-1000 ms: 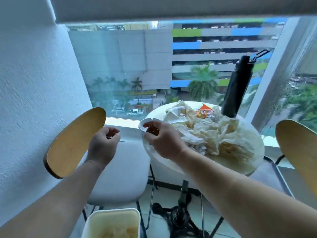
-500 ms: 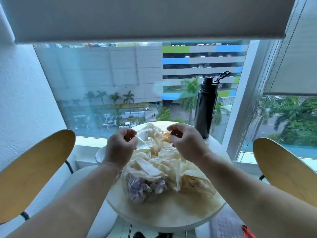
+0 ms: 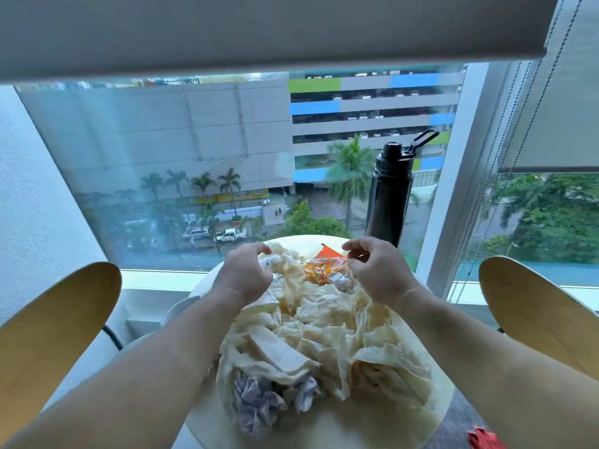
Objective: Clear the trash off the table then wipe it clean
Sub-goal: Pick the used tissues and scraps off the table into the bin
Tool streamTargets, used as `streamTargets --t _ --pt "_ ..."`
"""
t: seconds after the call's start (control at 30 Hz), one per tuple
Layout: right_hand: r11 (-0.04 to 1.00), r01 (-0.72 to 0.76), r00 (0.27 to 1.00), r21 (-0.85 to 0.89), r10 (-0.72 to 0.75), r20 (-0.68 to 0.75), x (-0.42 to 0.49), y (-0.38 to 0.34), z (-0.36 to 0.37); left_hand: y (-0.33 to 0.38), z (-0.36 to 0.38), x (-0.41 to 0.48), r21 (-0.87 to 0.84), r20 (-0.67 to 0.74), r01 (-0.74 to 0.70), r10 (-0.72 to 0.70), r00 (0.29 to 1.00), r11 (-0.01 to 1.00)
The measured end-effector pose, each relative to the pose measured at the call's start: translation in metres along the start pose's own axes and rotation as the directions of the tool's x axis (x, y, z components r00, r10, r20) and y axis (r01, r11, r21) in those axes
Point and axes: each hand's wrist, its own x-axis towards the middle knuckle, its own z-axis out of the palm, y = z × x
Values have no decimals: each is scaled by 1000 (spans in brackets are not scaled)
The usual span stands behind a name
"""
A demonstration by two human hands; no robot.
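Note:
A heap of crumpled cream paper and thin wrapping [image 3: 324, 345] covers most of the round cream table [image 3: 366, 429]. An orange snack wrapper [image 3: 324, 270] lies at its far end and crumpled purple-white tissue [image 3: 259, 403] at its near end. My left hand [image 3: 246, 273] is at the far left of the heap, fingers curled and pinching a white bit of wrapping. My right hand [image 3: 379, 270] is at the far right beside the orange wrapper, its fingers curled and pinching a thin edge of wrapping.
A tall black bottle [image 3: 387, 196] stands at the table's far right edge against the window. Wooden chair backs flank the table, left chair [image 3: 48, 345] and right chair [image 3: 544, 315]. Something red [image 3: 484, 439] lies low at the right.
My view swung from the left side to face the table squarely. My right hand left the small white cup at the left rim; both hands now sit over the heap's far end, slightly wider apart.

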Motion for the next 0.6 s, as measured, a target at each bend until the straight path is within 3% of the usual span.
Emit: streamTargets --t 0.17,0.37,0.6 --pt "996 -15 1000 -86 16 17 19 5 10 -10 20 12 125 143 44 -62 988 991" --pt "943 -51 992 -328 85 91 45 3 24 -5 29 15 198 87 -32 15 996 980" --pt "823 24 929 -568 192 317 60 0 34 -7 26 11 165 54 -3 -6 998 986"
